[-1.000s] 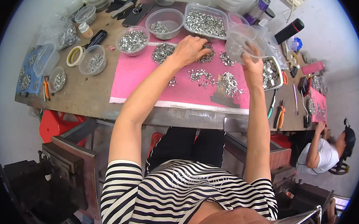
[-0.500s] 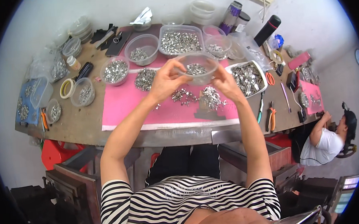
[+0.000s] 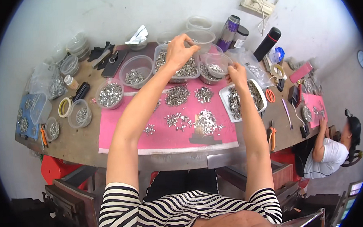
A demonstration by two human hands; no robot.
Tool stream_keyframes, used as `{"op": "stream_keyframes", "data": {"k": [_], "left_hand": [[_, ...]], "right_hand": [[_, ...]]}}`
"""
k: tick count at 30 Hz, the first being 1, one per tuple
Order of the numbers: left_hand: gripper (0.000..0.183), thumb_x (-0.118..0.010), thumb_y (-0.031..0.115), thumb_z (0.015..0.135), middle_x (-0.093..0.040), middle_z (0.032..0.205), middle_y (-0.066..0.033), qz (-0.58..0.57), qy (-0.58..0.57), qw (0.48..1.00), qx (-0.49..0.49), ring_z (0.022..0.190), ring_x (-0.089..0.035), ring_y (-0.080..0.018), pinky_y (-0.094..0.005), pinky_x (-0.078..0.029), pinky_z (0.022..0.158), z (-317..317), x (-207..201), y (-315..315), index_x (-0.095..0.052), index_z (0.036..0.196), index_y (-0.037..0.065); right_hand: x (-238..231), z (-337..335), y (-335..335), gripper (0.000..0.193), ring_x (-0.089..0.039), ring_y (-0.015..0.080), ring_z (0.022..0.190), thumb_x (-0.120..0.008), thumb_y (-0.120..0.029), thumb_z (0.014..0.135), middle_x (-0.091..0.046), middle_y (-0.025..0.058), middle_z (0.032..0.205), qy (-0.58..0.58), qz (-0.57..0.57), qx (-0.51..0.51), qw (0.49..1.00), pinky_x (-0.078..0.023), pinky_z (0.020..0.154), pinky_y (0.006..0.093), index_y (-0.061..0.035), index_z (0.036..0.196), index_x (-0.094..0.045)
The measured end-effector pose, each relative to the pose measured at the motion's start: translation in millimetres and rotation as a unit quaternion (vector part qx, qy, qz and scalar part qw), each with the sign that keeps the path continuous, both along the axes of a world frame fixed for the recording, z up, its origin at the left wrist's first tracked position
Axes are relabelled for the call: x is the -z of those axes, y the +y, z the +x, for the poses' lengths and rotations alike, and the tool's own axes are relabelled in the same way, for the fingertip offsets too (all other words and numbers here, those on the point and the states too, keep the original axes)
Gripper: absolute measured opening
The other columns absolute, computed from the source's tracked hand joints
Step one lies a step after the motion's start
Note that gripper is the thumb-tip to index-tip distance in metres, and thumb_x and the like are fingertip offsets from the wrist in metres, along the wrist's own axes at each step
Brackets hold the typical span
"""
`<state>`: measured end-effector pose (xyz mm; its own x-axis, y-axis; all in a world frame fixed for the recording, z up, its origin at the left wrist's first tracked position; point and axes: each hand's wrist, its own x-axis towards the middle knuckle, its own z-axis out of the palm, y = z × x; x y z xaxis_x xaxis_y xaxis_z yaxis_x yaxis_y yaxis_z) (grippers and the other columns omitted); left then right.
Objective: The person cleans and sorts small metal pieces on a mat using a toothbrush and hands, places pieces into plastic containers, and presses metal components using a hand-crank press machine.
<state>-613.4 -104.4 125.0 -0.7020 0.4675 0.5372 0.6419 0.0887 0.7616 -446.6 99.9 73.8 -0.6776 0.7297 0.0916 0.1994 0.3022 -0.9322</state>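
Observation:
My left hand (image 3: 181, 52) reaches over the clear tray of small metal pieces (image 3: 189, 68). Its fingers pinch near the lip of a clear plastic bowl (image 3: 204, 36) at the back; the exact contact is partly hidden. Farther right, my right hand (image 3: 237, 74) closes on the rim of a small clear plastic tub (image 3: 220, 64) with shiny metal pieces showing inside. This tub overlaps another clear container of pieces. On the pink mat (image 3: 121, 135) lie several loose heaps of metal pieces (image 3: 177, 95), with a brighter heap (image 3: 206, 122) nearer the front. My left forearm hides part of the mat.
Tubs of metal pieces (image 3: 110, 94) stand to the left, and a white tray (image 3: 225, 99) sits under my right forearm. Bottles (image 3: 228, 32) line the back. Orange scissors (image 3: 270, 95) and pliers (image 3: 271, 135) lie right. Another person (image 3: 329, 155) sits at the far right.
My hands have separated from the clear bowl held between them over the mat. The left went farther back, the right to the small tub. Heaps behind the bowl now show; the view has shifted.

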Motion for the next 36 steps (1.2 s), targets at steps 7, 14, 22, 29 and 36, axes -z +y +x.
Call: {"op": "stream_keyframes", "data": {"k": [7, 14, 22, 29, 36], "left_hand": [[0.028, -0.081, 0.025, 0.071, -0.064, 0.088, -0.0136, 0.008, 0.078, 0.997, 0.018, 0.076, -0.063, -0.026, -0.0368, -0.051, 0.072, -15, 32, 92, -0.069, 0.086, 0.004], [0.029, -0.07, 0.025, 0.079, -0.06, 0.115, -0.022, -0.259, 0.144, 0.954, 0.04, 0.115, -0.05, -0.0394, -0.0487, -0.038, 0.102, -15, 68, 112, -0.074, 0.107, 0.019], [0.035, -0.065, 0.024, 0.081, -0.064, 0.111, -0.0157, -0.082, 0.231, 0.97, -0.002, 0.111, -0.056, -0.0354, -0.0506, -0.039, 0.098, -25, 28, 40, -0.068, 0.113, 0.01], [0.018, -0.064, 0.016, 0.084, -0.069, 0.1, -0.0123, 0.032, 0.274, 0.961, -0.012, 0.098, -0.063, -0.0309, -0.0431, -0.045, 0.091, 13, -3, -86, -0.071, 0.098, 0.007], [0.012, -0.07, 0.018, 0.086, -0.07, 0.094, -0.0004, -0.105, 0.16, 0.981, -0.037, 0.084, -0.062, -0.0182, -0.0343, -0.04, 0.085, 89, 37, -188, -0.072, 0.096, 0.011]], "right_hand": [[-36, 35, 40, 0.024, -0.061, 0.015, 0.052, -0.056, -0.011, 0.089, -0.062, 0.0105, 0.073, 0.189, -0.1, 0.065, 0.975, -0.049, 0.041, 0.0264, 0.0045, 0.106, -0.06], [-39, 11, 57, 0.026, -0.064, 0.0185, 0.057, -0.059, -0.012, 0.091, -0.064, 0.0129, 0.077, 0.215, -0.099, 0.054, 0.97, -0.054, 0.048, 0.0297, 0.0058, 0.109, -0.053], [-21, -58, 59, 0.036, -0.068, 0.0206, 0.067, -0.059, -0.019, 0.091, -0.067, 0.0175, 0.084, 0.161, -0.111, 0.004, 0.981, -0.056, 0.057, 0.032, 0.0103, 0.111, -0.056], [-6, -57, 43, 0.053, -0.068, 0.0297, 0.085, -0.063, -0.035, 0.087, -0.071, 0.0181, 0.09, -0.061, 0.407, 0.099, 0.906, -0.052, 0.082, 0.0365, 0.0058, 0.12, -0.061], [-31, 24, -82, 0.02, -0.062, 0.0118, 0.073, -0.065, -0.016, 0.09, -0.07, 0.0053, 0.083, 0.012, 0.179, -0.197, 0.964, -0.05, 0.069, 0.0278, -0.0031, 0.104, -0.07]]}}
